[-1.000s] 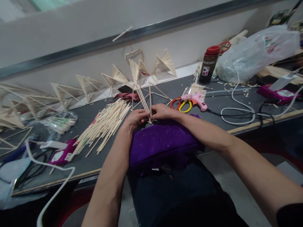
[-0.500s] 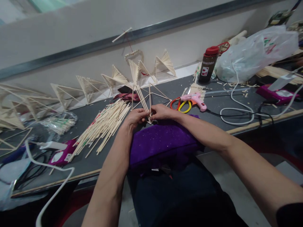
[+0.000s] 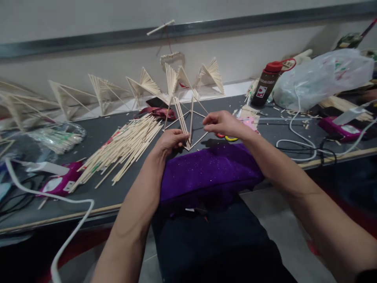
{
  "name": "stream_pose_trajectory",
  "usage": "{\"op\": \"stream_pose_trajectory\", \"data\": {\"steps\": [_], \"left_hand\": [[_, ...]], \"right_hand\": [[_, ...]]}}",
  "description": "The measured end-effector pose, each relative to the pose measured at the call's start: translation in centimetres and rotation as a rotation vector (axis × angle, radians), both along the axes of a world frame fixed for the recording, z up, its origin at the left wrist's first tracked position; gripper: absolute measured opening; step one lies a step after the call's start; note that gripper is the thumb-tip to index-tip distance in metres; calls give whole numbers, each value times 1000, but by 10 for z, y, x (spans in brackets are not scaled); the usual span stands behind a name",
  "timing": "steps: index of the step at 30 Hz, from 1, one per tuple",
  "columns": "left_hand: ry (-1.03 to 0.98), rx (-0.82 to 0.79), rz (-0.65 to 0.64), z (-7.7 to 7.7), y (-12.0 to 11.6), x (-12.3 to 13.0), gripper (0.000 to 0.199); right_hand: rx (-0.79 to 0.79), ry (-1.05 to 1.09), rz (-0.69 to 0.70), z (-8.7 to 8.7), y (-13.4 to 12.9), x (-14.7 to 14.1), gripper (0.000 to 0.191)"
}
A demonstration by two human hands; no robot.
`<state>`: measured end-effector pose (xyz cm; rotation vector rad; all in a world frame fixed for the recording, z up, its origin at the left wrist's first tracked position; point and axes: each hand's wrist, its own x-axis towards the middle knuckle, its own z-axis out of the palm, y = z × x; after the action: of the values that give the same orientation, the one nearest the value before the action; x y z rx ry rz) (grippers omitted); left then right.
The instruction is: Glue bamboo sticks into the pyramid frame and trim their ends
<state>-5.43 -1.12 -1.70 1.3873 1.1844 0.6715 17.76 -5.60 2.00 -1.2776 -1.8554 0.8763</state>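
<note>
Thin wooden sticks form an angular frame (image 3: 191, 118) on the dark table (image 3: 123, 196), with its near corner between my hands. My left hand (image 3: 172, 141) pinches the slanted sticks on the frame's left side, close to that corner. To the right of the frame, my right hand (image 3: 219, 122) hovers with bent fingers, thumb and fingertips apart, and nothing shows between them. A purple cloth-covered block (image 3: 209, 173) lies under my wrists at the table edge. Left of my left hand is a pile of loose sticks (image 3: 126, 149).
Finished stick frames (image 3: 147, 84) line the wall. Behind my right hand are a pink glue gun (image 3: 249, 122) and yellow-handled scissors (image 3: 231, 138). Farther right stand a dark bottle (image 3: 266, 84), a plastic bag (image 3: 321, 80) and a magenta box (image 3: 341, 127) with white cables.
My right hand has let go of the sticks and moved up and right. My left hand stays on the frame. The camera view has turned slightly.
</note>
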Motion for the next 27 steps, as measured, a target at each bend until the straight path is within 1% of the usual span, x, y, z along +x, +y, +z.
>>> {"op": "stream_pose_trajectory", "data": {"steps": [3, 5, 6, 8, 9, 10, 12, 14, 16, 19, 21, 22, 24, 27], "left_hand": [[-12, 10, -6, -1, 1, 0, 23], [-19, 28, -15, -1, 2, 0, 22], [-21, 34, -20, -2, 2, 0, 22], [-28, 47, -21, -2, 3, 0, 23], [-30, 50, -28, -2, 3, 1, 23], [-31, 49, -32, -2, 2, 1, 24], [-32, 45, -21, -2, 2, 2, 24], [-38, 38, 6, -1, 1, 2, 24], [-46, 33, 28, 1, 0, 2, 23], [-44, 35, 32, 2, -1, 3, 22], [-35, 38, 30, 3, -2, 3, 21], [-32, 38, 29, 3, -2, 3, 21], [-35, 43, 28, 2, -2, 3, 21], [-42, 48, -3, 0, -3, 2, 24]], "right_hand": [[138, 39, -207, 1, -23, 32, 24], [187, 74, -388, -6, -34, 59, 27], [213, 38, -488, -10, -38, 73, 27], [287, -148, -690, -19, -43, 99, 26], [282, -269, -751, -23, -44, 109, 27], [241, -373, -782, -25, -45, 117, 28], [101, -509, -757, -29, -45, 124, 34], [-36, -544, -686, -30, -43, 124, 42], [-115, -572, -632, -31, -41, 120, 45], [-168, -694, -584, -31, -35, 118, 37], [-201, -726, -584, -30, -32, 119, 30], [-215, -697, -606, -30, -31, 120, 28], [-212, -555, -673, -30, -29, 123, 27], [-138, -210, -748, -31, -32, 121, 23]]}}
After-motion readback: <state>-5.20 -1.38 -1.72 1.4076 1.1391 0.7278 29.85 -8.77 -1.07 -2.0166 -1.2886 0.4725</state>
